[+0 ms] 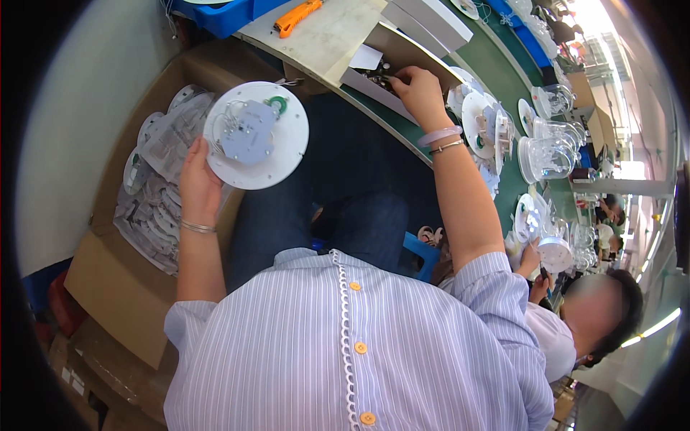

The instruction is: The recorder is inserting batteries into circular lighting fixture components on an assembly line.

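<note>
My left hand point(199, 183) grips the edge of a white round lamp base point(287, 154), held up over my lap. A pale grey plastic housing point(248, 133) sits on that base, with thin wires and a small green ring point(277, 105) beside it. At the bench, my right hand point(420, 93) reaches into a long white cardboard box point(384, 95) holding small dark parts point(376, 75). Its thumb and fingers are pinched together there; what is between them, if anything, is too small to make out.
Left of me stands a large cardboard box point(108, 294) full of similar bases and clear bags point(172, 147). An orange utility knife point(296, 18) lies on the bench near a blue bin point(223, 18). More lamp bases and clear domes point(550, 154) line the green bench; a co-worker point(553, 337) sits at right.
</note>
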Tool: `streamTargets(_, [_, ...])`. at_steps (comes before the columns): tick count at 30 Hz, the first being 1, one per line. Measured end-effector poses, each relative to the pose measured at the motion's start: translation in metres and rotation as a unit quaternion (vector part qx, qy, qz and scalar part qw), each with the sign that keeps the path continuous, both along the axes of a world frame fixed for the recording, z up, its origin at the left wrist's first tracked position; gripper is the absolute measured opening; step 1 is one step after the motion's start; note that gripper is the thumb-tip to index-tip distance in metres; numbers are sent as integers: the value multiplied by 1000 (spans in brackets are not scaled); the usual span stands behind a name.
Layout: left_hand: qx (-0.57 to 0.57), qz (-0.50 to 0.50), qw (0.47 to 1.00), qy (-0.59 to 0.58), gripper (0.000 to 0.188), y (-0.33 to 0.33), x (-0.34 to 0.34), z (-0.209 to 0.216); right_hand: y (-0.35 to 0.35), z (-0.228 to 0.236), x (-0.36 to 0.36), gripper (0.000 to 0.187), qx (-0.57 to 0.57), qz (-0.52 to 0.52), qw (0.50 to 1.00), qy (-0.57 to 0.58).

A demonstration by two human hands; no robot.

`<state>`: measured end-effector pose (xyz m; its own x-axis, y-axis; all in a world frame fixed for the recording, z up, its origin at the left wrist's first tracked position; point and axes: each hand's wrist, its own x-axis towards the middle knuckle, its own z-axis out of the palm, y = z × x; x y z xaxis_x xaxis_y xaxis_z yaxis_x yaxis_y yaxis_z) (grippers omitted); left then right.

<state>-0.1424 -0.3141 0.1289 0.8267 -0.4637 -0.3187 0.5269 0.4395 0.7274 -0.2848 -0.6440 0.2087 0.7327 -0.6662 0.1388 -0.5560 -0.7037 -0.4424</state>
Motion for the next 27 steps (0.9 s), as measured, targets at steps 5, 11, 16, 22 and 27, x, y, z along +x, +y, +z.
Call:
streamTargets(5, [36, -19, 998, -49, 27, -21, -32, 5, 18, 10, -26, 20, 63, -20, 976, -209])
streamTargets(11, [128, -114, 933, -318, 18, -36, -60, 37, 46, 12, -65, 17, 523, -32, 723, -451])
streamTargets(16, [153, -68, 601, -781, 27, -42, -79, 71, 81, -12, -86, 17, 707, -28, 637, -305])
streamTargets(22, [136, -72, 496, -855, 20, -47, -102, 77, 95, -20, -95, 25, 740, -34, 629, -236])
streamTargets(27, [127, -82, 487, -860, 18, -55, -111, 69, 101, -12, -101, 32, 733, -35, 629, -258])
